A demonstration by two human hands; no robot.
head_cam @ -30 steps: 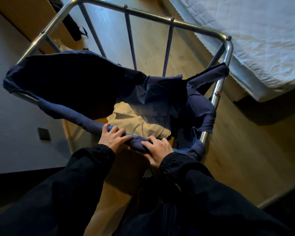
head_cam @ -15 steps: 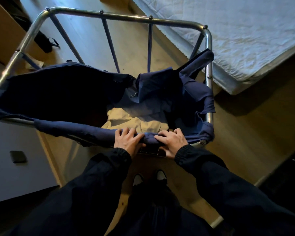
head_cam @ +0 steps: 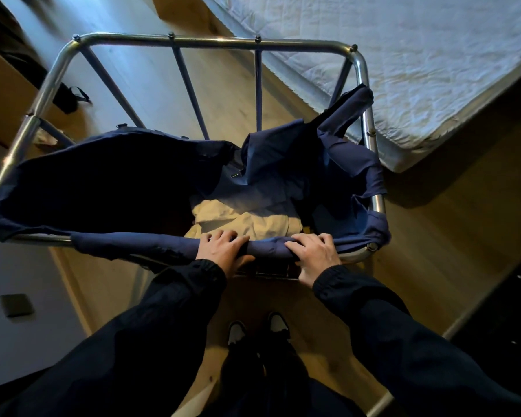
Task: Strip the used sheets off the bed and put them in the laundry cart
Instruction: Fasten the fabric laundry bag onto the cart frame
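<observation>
Cart [head_cam: 211, 40] gripped | your left hand [head_cam: 223, 251] and right hand [head_cam: 313, 254] each clasp its near rail, side by side | sheets [head_cam: 253, 224] lie bunched in the liner [head_cam: 103, 182] just past your knuckles | bed [head_cam: 418, 70], looking stripped, lies beyond the far right corner, nearer your right hand.

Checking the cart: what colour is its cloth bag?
Dark blue bag, seen in the head view.

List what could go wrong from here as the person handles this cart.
The blue bag sags clear of the far rail, so further sheets could miss it or pull it lower. The left hand and right hand grip the near rail; a push might catch the cart on the mattress corner close beside it.
</observation>
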